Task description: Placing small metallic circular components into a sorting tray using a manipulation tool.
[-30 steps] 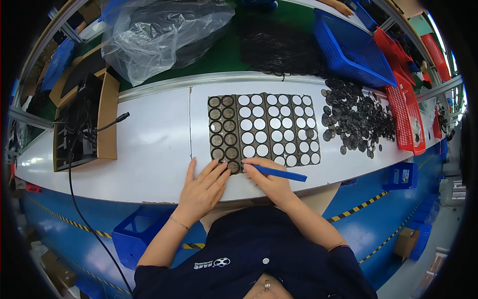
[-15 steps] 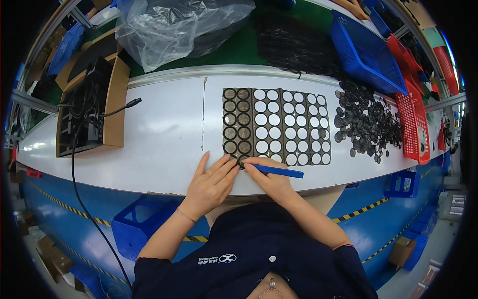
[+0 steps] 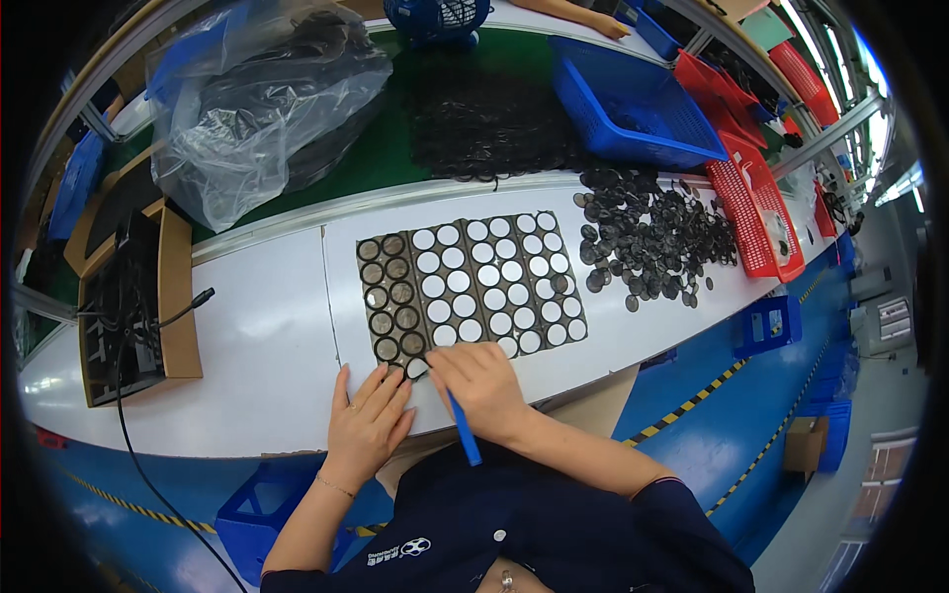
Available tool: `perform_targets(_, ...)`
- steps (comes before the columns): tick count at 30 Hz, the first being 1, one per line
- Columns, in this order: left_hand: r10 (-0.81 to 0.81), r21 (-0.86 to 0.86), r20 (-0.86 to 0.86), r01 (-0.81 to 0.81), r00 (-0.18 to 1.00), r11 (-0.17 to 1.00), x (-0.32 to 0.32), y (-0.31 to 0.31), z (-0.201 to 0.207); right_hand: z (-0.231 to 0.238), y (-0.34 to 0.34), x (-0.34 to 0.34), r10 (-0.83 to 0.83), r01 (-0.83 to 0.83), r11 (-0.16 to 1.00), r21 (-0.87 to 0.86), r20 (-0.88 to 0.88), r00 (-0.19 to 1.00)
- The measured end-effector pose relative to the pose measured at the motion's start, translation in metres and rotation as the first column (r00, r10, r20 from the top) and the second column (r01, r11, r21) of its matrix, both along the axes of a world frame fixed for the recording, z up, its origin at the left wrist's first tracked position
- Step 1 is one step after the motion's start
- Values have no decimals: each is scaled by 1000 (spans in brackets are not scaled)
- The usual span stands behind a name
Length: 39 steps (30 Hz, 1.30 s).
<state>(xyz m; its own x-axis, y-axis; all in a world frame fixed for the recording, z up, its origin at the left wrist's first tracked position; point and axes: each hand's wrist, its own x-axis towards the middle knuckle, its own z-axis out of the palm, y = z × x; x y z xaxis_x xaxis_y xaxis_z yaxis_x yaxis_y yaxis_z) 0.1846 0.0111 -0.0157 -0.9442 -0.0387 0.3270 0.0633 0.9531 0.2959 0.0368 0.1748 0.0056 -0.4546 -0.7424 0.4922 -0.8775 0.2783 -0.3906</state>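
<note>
Before me on the white table lies a grid of black rings on brownish backing strips [image 3: 402, 293]. The left columns show brown inside the rings; white discs [image 3: 464, 304] fill the others. My left hand [image 3: 366, 423] rests with stretched fingers at the grid's near left corner, fingertips by the lowest rings. In my right hand [image 3: 484, 390] is a slim blue stick-like tool [image 3: 464, 431], its blue end pointing down toward me. The right fingertips touch the near ring of the second column, where a white disc [image 3: 416, 368] shows. The tool's other end is hidden.
Loose dark discs [image 3: 647, 237] are heaped right of the grid, beside a red basket [image 3: 756, 208]. A blue basket [image 3: 633, 109], black stringy material [image 3: 484, 128] and a clear plastic bag [image 3: 257, 128] lie beyond. An open cardboard box [image 3: 178, 296] with cables stands left.
The view has turned, shifting the table leftward and down. My right hand has swung the blue tool from pointing right to pointing toward me. A white disc now shows at its fingertips.
</note>
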Motion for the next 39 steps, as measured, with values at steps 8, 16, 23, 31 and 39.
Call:
perform_targets(8, -8, 39, -12, 9, 1000, 999, 0, 0, 1, -3, 174, -155, -675, 731, 677, 84, -327, 662)
perform_targets(16, 63, 148, -41, -57, 997, 987, -3, -4, 4, 8, 62, -87, -227, 321, 938, -130, 470, 853)
perform_targets(23, 176, 146, -83, -163, 981, 976, -7, -12, -3, 5, 3, -41, 20, 56, 996, -74, 760, 649)
perform_targets(31, 232, 135, -2, -230, 973, 964, -14, -19, -3, -10, -14, -25, 87, 12, 993, -115, 811, 578)
perform_targets(39, 282, 100, 43, -285, 958, 953, -27, -21, -3, -13, -32, -14, 6, 49, 998, -37, 855, 519)
